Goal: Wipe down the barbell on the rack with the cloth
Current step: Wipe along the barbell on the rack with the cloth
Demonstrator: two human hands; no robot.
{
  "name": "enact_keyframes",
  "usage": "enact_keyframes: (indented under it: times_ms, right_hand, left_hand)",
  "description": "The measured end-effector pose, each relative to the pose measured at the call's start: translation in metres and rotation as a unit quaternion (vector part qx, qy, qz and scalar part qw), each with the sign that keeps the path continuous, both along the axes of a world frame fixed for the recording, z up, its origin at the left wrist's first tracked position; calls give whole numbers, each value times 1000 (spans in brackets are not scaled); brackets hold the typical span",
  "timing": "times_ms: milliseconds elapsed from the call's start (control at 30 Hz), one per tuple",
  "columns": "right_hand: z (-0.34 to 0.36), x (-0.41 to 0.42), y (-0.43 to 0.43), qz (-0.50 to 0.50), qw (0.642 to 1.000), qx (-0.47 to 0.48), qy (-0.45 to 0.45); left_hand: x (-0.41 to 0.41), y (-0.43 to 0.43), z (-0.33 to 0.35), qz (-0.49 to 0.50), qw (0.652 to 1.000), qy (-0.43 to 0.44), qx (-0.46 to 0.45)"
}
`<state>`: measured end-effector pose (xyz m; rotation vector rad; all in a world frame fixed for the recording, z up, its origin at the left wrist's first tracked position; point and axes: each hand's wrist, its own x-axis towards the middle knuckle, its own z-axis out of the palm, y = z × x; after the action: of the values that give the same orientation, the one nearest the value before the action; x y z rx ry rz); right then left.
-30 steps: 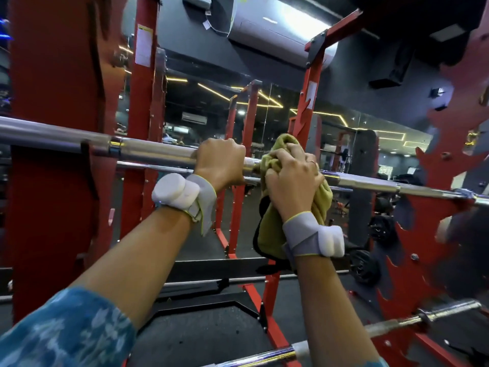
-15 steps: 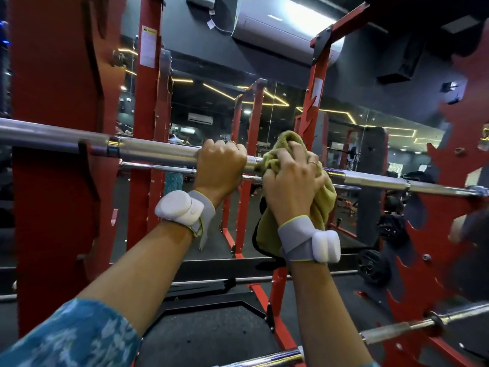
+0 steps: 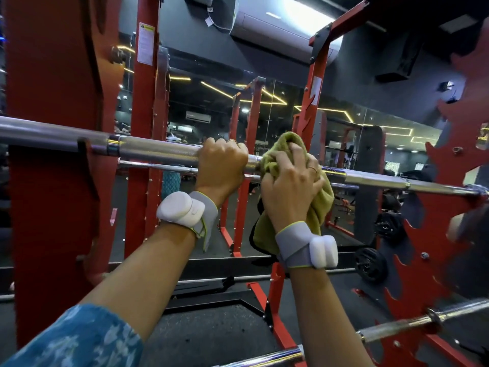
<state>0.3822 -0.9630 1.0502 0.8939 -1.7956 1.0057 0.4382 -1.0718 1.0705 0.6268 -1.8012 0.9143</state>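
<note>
Chrome barbell (image 3: 158,151) on red rack (image 3: 53,75), mirrored gym wall (image 3: 211,107) behind.

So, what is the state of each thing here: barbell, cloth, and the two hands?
barbell: lies level on the red rack.
cloth: bunched over the barbell, lower part hanging.
left hand: grips the bare barbell.
right hand: grips the cloth on the barbell.

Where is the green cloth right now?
In the head view, the crumpled olive-green cloth sits right of centre, bunched over the long silver steel barbell under the right hand, close beside the left hand gripping the bare bar.
</note>
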Motion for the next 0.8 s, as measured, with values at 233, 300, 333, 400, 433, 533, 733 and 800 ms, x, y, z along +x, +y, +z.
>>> enact_keyframes:
  times_ms: [233,300,333,400,433,533,733,800]
  right_hand:
    - [-37,-11,-5,42,993,-29,110]
    - [-35,-17,-1,33,996,-49,63]
    - [-30,-18,1,34,997,-58,30]
    - [-16,-18,3,38,997,-62,-33]
    - [-11,-16,3,36,997,-59,-40]
    - [-10,-10,0,30,999,-28,34]
    - [-34,-25,4,53,995,-60,60]
    - [-28,-30,9,43,996,-73,13]
  left_hand:
    - [-3,0,2,-10,1000,4,16]
    - [-1,1,2,-17,1000,2,24]
    - [0,2,2,-18,999,4,26]
    - [-1,2,1,-21,999,11,27]
    - [0,3,1,-22,999,12,28]
    - [1,5,2,-20,999,14,35]
    - [4,7,2,-18,999,6,44]
    - [5,8,3,-19,999,5,48]
